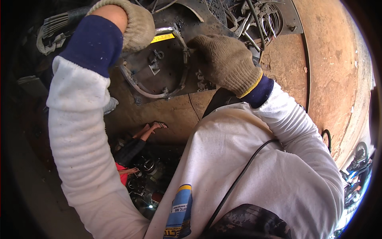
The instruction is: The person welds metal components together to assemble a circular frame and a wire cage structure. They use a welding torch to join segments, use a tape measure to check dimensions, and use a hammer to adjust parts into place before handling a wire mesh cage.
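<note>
A bent metal ring [185, 59] lies on a dark, stained metal work surface [165, 75]. Across its far part runs a yellow tape measure blade [163, 38], beside my left hand [139, 30] in a knitted work glove. The left fingers are hidden behind the glove's back and the wrist. At the ring's right side, my right hand [223, 59], gloved in the same way, has its fingers curled against the rim. Inside the ring are a small metal bracket [154, 67] and a small round metal piece [160, 54].
Wire coils and metal rods [262, 22] lie at the far right of the work surface. Scrap metal [53, 36] is at the far left. On the floor at lower left, another person's leg [147, 130] and hand [131, 170] show near dark machine parts [149, 165]. Motorbikes [356, 175] stand at right.
</note>
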`<state>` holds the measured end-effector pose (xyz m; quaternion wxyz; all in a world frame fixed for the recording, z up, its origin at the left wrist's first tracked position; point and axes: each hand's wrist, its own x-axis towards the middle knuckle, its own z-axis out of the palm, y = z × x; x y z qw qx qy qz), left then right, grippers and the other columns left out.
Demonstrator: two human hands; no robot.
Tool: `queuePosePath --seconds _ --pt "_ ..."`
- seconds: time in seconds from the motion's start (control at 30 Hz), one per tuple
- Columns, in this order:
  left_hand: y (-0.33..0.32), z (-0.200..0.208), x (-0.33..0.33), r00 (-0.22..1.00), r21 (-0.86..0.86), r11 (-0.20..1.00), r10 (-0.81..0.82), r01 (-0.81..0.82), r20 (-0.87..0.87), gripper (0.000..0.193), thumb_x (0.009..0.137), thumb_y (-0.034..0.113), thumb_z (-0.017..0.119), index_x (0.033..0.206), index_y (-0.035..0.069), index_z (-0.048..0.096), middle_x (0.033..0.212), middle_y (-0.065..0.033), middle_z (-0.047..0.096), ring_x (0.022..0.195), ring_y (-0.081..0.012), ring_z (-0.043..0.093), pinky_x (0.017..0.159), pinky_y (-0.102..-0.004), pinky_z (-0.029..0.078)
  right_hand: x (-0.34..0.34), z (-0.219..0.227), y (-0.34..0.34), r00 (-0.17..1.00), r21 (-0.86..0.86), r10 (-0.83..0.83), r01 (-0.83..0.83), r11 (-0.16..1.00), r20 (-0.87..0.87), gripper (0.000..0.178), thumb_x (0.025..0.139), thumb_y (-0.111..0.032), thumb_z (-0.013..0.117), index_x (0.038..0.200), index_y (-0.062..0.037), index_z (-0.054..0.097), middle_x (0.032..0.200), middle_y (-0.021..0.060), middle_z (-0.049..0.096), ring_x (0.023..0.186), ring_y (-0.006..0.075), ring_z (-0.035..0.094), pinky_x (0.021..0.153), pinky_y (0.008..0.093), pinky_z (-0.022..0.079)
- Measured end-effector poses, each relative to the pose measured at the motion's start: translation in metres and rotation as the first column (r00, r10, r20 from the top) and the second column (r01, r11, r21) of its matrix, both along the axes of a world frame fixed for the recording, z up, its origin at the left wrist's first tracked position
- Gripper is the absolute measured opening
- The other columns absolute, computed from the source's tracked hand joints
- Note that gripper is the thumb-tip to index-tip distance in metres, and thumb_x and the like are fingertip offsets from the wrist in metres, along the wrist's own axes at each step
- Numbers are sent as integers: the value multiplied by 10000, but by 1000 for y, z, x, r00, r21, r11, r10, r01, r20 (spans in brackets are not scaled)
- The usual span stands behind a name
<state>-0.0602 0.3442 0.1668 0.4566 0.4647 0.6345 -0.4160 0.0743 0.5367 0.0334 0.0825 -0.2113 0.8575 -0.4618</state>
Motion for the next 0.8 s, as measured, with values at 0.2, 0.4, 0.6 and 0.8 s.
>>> queuePosePath --seconds 0.2,0.4,0.6,0.8 --pt "1 0 -1 1000 -27 1000 8 -8 0 147 825 133 684 906 91 799 910 -152 753 822 -310 736 742 -386 607 -1 0 2 1000 -11 20 -20 1000 23 314 841 -282 693 1103 -108 701 926 137 723 889 343 710 749 463 564" --pt "-1 -3 -1 1000 -61 998 18 -17 10 157 831 134 682 922 87 801 924 -156 755 833 -312 740 746 -390 610 -2 3 3 998 11 44 -45 999 52 331 842 -287 697 1125 -115 695 949 137 723 906 343 708 763 466 561" --pt "-2 -7 -4 1000 -98 995 24 -23 18 168 836 136 679 937 83 802 938 -161 756 844 -314 744 751 -393 613 -1 -1 2 999 -24 36 -35 999 38 340 833 -290 704 1128 -121 694 950 136 722 909 347 706 771 469 557" --pt "2 -3 -3 1000 -75 997 21 -20 10 168 837 136 679 938 82 802 939 -161 757 845 -315 745 750 -394 613 -1 -1 2 999 -10 28 -28 1000 45 339 838 -292 701 1134 -126 690 949 136 720 907 345 705 763 471 556"
